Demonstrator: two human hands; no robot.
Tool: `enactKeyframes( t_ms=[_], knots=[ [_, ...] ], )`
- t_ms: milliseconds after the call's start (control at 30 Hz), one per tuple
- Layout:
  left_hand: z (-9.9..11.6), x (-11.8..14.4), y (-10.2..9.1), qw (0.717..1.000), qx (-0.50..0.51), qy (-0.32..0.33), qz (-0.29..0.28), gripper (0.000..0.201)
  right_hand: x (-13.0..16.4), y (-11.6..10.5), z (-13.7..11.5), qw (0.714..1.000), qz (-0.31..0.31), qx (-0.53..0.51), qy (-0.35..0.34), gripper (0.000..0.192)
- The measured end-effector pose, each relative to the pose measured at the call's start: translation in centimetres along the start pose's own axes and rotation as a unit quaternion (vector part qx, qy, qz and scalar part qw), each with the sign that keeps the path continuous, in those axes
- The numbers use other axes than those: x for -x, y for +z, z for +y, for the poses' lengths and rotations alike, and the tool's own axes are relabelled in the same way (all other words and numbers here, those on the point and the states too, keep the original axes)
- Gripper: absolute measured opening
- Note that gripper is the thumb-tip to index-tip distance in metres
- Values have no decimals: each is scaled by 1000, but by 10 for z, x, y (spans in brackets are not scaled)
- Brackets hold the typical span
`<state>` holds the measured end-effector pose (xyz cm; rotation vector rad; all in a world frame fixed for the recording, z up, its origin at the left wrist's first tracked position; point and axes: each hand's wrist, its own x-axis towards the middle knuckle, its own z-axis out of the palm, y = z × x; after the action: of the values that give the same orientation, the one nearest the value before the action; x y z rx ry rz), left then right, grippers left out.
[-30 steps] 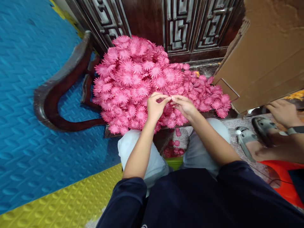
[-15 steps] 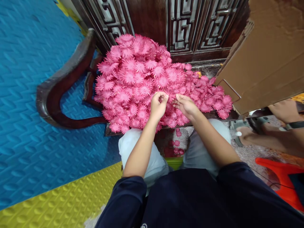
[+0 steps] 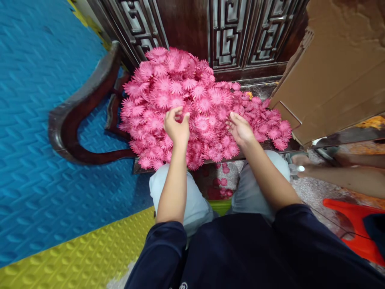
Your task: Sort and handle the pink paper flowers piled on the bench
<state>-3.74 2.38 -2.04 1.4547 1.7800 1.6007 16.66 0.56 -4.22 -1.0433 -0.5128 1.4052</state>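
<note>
A large heap of pink artificial flower heads (image 3: pixel 162 100), with thin pointed petals, lies on a dark wooden seat in front of me. My left hand (image 3: pixel 177 125) is over the middle of the heap, thumb and forefinger curved with a gap between them and nothing visible in it. To its right, my right hand (image 3: pixel 241 129) is held palm partly up, fingers loosely bent and apart. Its fingertips are right against pink flowers in the picture; whether they touch one I cannot tell.
The seat has a curved dark wooden armrest (image 3: pixel 67 132) on the left and a carved back (image 3: pixel 228 36). A cardboard box (image 3: pixel 337 68) stands at right. Fallen pink flowers (image 3: pixel 223 182) lie below the seat edge. Another person's legs (image 3: pixel 345 176) and an orange-red plastic item (image 3: pixel 355 224) are at right.
My hands were close together over the heap and have moved apart. The left went left and its thumb and forefinger opened; the right shifted slightly. The other person's hand has left the view.
</note>
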Motion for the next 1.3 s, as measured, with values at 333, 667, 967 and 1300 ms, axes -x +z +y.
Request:
enactKeyframes(
  t_ms=[333, 667, 967, 1300],
  knots=[
    [19, 43, 22, 975, 16, 156, -158, 9, 15, 15, 7, 995, -85, 56, 13, 34],
    [20, 46, 29, 975, 114, 63, -180, 9, 15, 16, 4, 989, -100, 104, -22, 33],
    [16, 46, 27, 969, 122, 111, -186, 13, 16, 15, 8, 985, -125, 120, -22, 37],
    [22, 33, 17, 988, 78, 107, -73, 15, 7, 7, 2, 995, -92, 44, 3, 34]
  ],
)
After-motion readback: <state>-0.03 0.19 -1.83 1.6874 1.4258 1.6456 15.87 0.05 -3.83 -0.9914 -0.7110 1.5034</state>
